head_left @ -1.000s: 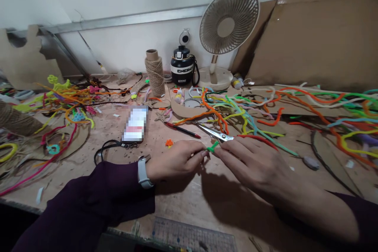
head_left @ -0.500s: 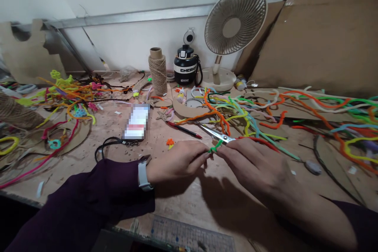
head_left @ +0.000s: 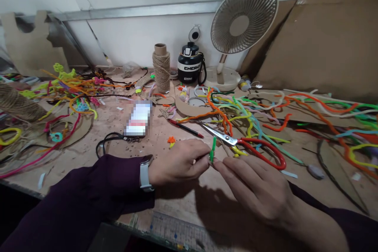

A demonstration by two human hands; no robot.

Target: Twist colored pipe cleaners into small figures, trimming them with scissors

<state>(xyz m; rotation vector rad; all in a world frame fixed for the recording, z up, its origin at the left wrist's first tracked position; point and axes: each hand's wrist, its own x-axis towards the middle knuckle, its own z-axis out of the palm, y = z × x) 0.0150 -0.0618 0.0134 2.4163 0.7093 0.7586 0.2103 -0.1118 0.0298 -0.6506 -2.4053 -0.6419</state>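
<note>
The green fuzzy strip (head_left: 214,144) stands near-vertical between the hands, its lower end at both sets of fingertips. Left hand (head_left: 183,159): closed, pinching the strip. Right hand (head_left: 260,189): adjacent to the base; closure cannot be confirmed. Versus the earlier frame, the strip is more upright; the scissors' (head_left: 227,138) handles are exposed.

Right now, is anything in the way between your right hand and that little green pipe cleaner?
Nothing visible: your right hand touches the green pipe cleaner with its fingertips, opposite your left hand. The red-handled scissors lie beyond, not between.
</note>
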